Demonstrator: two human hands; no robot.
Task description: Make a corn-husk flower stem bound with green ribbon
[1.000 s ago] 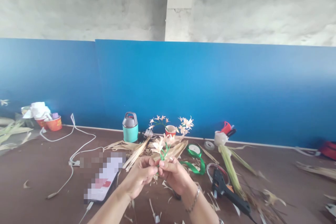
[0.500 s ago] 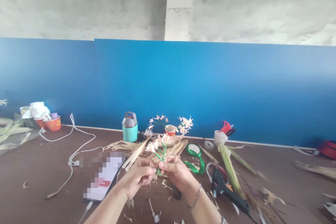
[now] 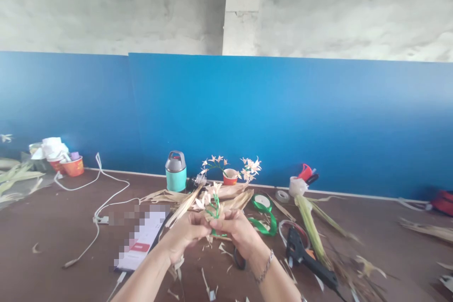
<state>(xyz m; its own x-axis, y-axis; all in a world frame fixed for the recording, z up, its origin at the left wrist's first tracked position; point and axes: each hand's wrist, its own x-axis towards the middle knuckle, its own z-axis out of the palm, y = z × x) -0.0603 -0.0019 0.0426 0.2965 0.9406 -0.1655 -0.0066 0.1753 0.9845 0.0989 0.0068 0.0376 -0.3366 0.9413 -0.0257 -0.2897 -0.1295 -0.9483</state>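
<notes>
Between my two hands stands a small spray of pale husk flowers [image 3: 203, 201] on green-wrapped stems [image 3: 214, 208]. My left hand [image 3: 191, 232] pinches the stem base from the left. My right hand [image 3: 235, 230] pinches the same stems from the right, its thumb against them. Part of the stems is hidden behind my fingers, and a bit of green shows just below them. Behind my hands lie dry corn husks [image 3: 244, 198]. Right of my right hand is a roll of green ribbon [image 3: 262, 203] with a loose curl trailing from it.
A black glue gun [image 3: 309, 262] lies at the right near a bundle of green husks [image 3: 313, 231]. At the left are a phone [image 3: 141, 240] and white cables [image 3: 97, 212]. Along the blue partition stand a teal flask [image 3: 176, 177], a paper cup [image 3: 230, 177] with flowers and a tape roll [image 3: 282, 196].
The flower spray has turned and shifted slightly left and down between my fingers. Both hands keep their pinch on the stems. The view has moved very slightly.
</notes>
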